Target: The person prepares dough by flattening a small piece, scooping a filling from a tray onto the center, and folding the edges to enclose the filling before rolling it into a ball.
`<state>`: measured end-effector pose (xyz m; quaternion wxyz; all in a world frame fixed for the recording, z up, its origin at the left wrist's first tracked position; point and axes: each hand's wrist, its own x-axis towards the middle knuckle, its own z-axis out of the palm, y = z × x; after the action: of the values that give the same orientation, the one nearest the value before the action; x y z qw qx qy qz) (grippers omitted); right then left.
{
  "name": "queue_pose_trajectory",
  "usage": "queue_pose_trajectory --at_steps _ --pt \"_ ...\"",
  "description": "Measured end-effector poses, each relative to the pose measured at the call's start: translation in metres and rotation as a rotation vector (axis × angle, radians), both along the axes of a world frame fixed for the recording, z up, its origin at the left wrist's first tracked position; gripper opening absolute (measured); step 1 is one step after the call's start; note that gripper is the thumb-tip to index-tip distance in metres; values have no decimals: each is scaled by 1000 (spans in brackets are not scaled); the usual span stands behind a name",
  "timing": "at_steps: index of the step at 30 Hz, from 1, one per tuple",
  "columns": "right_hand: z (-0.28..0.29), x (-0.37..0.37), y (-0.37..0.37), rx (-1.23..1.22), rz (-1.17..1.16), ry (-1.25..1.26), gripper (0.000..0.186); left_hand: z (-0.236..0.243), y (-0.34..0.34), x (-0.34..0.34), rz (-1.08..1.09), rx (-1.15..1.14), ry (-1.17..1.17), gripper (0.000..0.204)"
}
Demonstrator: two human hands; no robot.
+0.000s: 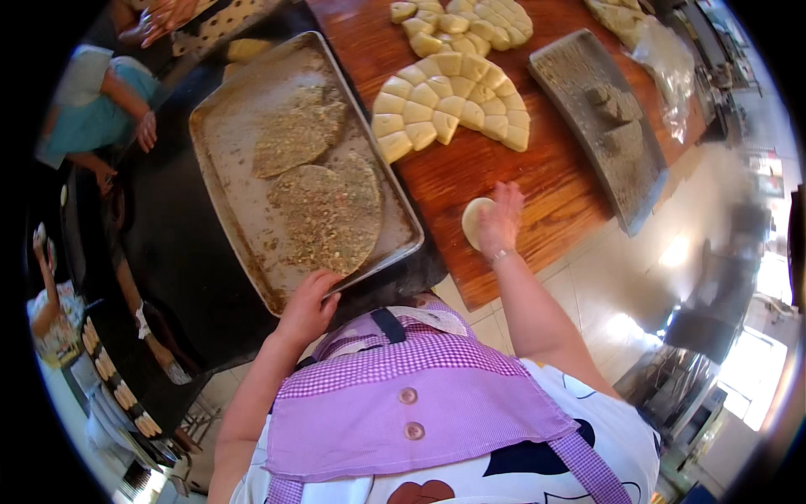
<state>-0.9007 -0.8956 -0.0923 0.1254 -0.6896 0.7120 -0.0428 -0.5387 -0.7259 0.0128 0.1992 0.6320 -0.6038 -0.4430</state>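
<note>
My left hand [309,307] is closed over the near rim of a large metal baking tray [231,202], its thumb outside and its fingers inside. Those fingertips reach the edge of a flat piece of dough coated in seeds or crumbs [326,217]. Behind that piece lies a second coated flat piece [295,139] in the same tray. On the wooden table, my right hand [501,220] is open, fingers stretched out together, its palm side on a small pale round of dough [473,223]. The hand partly covers this round.
Cut dough pieces [453,97] form a fan on the wooden table [537,189], with more dough pieces [478,23] behind. A long dark tray of crumbs [604,109] lies to the right, near a clear plastic bag [663,63]. Other people's hands [146,130] are at the left.
</note>
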Motion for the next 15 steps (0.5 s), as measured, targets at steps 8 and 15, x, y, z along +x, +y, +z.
queue_pose_trajectory --at_steps 8,15 --pt "7 -22 -7 429 -611 -891 44 -19 2 -4 266 79 373 28" --pt "150 171 22 1108 31 -1198 36 -47 -13 23 869 347 1557 68"
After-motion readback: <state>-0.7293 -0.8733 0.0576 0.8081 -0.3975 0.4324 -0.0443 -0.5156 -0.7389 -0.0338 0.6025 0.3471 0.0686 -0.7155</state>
